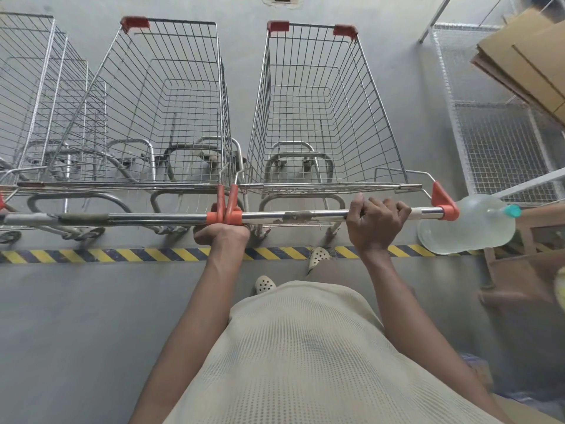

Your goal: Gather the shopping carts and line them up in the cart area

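Now the right cart (pixel 321 117) stands just beside the middle cart (pixel 171 117) on the grey floor (pixel 91 316), past the yellow and black stripe (pixel 122 255). The right hand (pixel 376 221) curls tight round the right cart's handle bar (pixel 305 214). The left hand (pixel 221 235) grips the bar's orange end (pixel 234 216).

Open floor (pixel 91 316) behind the striped tape (pixel 122 255); water jug (pixel 470 228) just beside the right cart (pixel 321 117), wire rack (pixel 501 148) beyond.
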Available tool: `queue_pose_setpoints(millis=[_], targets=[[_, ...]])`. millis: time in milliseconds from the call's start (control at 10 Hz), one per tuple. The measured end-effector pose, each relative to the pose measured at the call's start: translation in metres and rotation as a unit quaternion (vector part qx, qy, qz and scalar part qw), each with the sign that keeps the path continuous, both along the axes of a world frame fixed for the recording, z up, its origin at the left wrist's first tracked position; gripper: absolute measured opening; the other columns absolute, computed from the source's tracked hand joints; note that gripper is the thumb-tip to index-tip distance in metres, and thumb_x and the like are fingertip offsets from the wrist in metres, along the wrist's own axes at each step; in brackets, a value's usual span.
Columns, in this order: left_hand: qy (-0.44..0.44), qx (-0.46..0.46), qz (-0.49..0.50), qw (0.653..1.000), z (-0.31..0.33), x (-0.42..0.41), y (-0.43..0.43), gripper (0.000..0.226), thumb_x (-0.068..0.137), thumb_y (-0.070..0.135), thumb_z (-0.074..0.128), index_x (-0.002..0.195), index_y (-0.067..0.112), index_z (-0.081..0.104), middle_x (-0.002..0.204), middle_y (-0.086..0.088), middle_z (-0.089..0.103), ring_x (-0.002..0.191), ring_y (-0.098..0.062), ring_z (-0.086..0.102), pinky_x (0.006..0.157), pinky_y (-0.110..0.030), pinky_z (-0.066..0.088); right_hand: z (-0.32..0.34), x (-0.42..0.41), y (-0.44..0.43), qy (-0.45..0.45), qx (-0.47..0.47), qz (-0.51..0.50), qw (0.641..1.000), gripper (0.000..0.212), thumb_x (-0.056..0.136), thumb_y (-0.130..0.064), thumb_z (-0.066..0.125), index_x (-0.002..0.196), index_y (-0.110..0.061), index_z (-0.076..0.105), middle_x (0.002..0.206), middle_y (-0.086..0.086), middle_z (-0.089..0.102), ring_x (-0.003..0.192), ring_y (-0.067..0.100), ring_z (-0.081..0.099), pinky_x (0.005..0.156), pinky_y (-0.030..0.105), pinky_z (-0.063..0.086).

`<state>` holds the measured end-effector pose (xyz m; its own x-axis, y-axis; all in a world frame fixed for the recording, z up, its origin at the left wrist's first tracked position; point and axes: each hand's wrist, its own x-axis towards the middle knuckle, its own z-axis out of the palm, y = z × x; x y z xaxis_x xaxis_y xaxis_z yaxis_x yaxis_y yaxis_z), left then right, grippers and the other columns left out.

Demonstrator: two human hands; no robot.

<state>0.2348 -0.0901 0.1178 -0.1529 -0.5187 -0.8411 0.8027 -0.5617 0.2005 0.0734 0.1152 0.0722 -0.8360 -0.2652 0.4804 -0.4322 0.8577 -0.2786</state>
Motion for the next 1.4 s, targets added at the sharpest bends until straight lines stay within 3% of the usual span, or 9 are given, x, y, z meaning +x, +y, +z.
queue_pose_setpoints(millis=[200,300,400,500,600,700,900,1200,1400], targets=[[-0.090,0.007,-0.089,0.992,0.016,0.008,0.002,0.061,0.101,0.033,0.010,0.104,0.007,0.066,0.098,-0.005,0.079,0.090,-0.027,0.077,0.057,-0.021,0.023,-0.002,0.002,0.000,0.002,-0.022,0.012,1.000,0.037,0.099,-0.028,0.058,0.067,-0.013,0.070,0.068,0.000,0.068,0.073,0.024,0.055,0.088,0.045,0.039],[-0.239,-0.035,-0.083,0.967,0.013,0.024,0.010,0.042,0.096,0.036,0.030,0.086,0.007,0.060,0.087,-0.007,0.076,0.088,-0.029,0.074,0.069,-0.030,0.047,0.005,0.021,-0.008,0.022,-0.052,0.070,0.996,0.026,0.098,-0.029,0.064,0.075,-0.017,0.069,0.078,-0.001,0.067,0.081,0.022,0.057,0.091,0.045,0.038],[-0.561,-0.277,-0.115,0.772,-0.004,0.051,0.014,0.028,0.085,0.033,0.048,0.090,0.006,0.053,0.097,-0.010,0.056,0.097,-0.028,0.054,0.080,-0.029,0.041,0.014,0.038,-0.038,0.024,-0.073,0.187,0.979,0.023,0.098,-0.031,0.066,0.078,-0.019,0.069,0.081,-0.004,0.066,0.085,0.022,0.060,0.092,0.046,0.039],[-0.667,-0.574,-0.221,0.420,-0.010,0.047,0.003,0.018,0.092,0.024,0.056,0.085,0.008,0.058,0.092,-0.009,0.054,0.092,-0.023,0.045,0.087,-0.038,0.035,0.022,0.051,-0.072,0.009,-0.067,0.278,0.958,0.024,0.098,-0.033,0.066,0.078,-0.021,0.069,0.081,-0.005,0.065,0.084,0.020,0.058,0.090,0.047,0.040],[-0.693,-0.613,-0.300,0.233,-0.017,0.035,-0.005,0.020,0.093,0.024,0.057,0.092,0.008,0.068,0.093,-0.012,0.060,0.088,-0.028,0.050,0.078,-0.042,0.040,0.028,0.070,-0.102,-0.002,-0.059,0.350,0.935,0.029,0.101,-0.037,0.060,0.078,-0.021,0.070,0.082,-0.005,0.065,0.083,0.020,0.058,0.088,0.046,0.041],[-0.714,-0.596,-0.323,0.174,-0.027,0.030,-0.008,0.030,0.097,0.031,0.050,0.102,0.010,0.072,0.094,-0.013,0.061,0.085,-0.031,0.052,0.071,-0.043,0.040,0.035,0.081,-0.119,-0.007,-0.061,0.373,0.926,0.029,0.100,-0.034,0.061,0.077,-0.019,0.070,0.081,-0.003,0.065,0.082,0.021,0.057,0.087,0.045,0.040],[-0.685,-0.623,-0.310,0.216,-0.016,0.027,-0.012,0.027,0.096,0.025,0.054,0.090,0.009,0.074,0.087,-0.011,0.062,0.083,-0.030,0.052,0.071,-0.042,0.042,0.037,0.065,-0.107,-0.003,-0.068,0.311,0.948,0.030,0.097,-0.033,0.065,0.070,-0.020,0.068,0.075,-0.008,0.066,0.078,0.016,0.058,0.086,0.042,0.040],[-0.696,-0.613,-0.303,0.220,-0.009,0.018,-0.017,0.027,0.094,0.026,0.055,0.077,0.010,0.069,0.082,-0.009,0.062,0.085,-0.028,0.050,0.070,-0.039,0.039,0.034,0.028,-0.081,-0.075,-0.016,0.226,0.971,0.031,0.094,-0.034,0.066,0.065,-0.021,0.063,0.071,-0.009,0.065,0.075,0.017,0.058,0.084,0.042,0.039],[-0.545,-0.735,-0.381,0.128,0.006,-0.038,0.028,0.030,0.089,0.036,0.062,0.107,0.016,0.075,0.103,-0.009,0.067,0.104,-0.029,0.053,0.093,-0.045,0.038,0.053,-0.021,-0.045,-0.061,-0.061,0.092,0.992,0.029,0.092,-0.032,0.067,0.066,-0.021,0.067,0.071,-0.005,0.068,0.075,0.020,0.061,0.085,0.037,0.034]])
